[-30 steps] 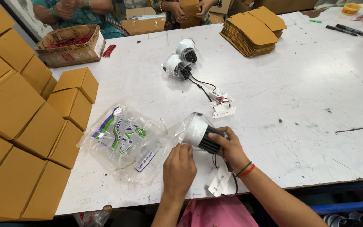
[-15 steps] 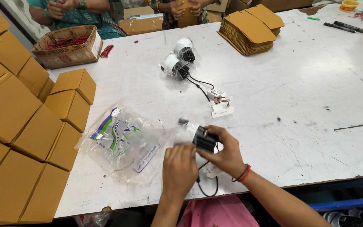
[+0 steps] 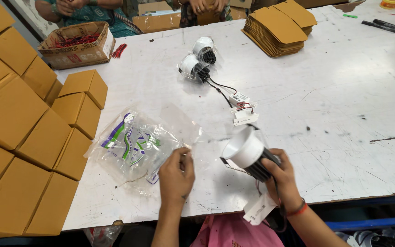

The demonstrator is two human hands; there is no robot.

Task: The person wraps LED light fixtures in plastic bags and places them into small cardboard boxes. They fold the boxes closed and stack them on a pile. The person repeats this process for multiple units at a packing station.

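The right hand (image 3: 283, 176) is closed around the black finned body of a round white downlight fitting (image 3: 248, 153), holding it tilted just above the near edge of the scuffed white table (image 3: 344, 91). The left hand (image 3: 177, 176) pinches the corner of a clear plastic bag with green and purple print (image 3: 133, 144), which lies flat on the table beside stacked brown cardboard boxes (image 3: 33, 137). Two more white fittings with wires (image 3: 197, 61) lie farther back.

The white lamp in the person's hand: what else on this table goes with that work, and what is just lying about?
In use:
- white lamp, held by the right hand
- clear plastic bags, touched by the left hand
- white tag, hanging by the right wrist

Lying about:
- two more lamps
- brown boxes
- flat card stack
- black markers
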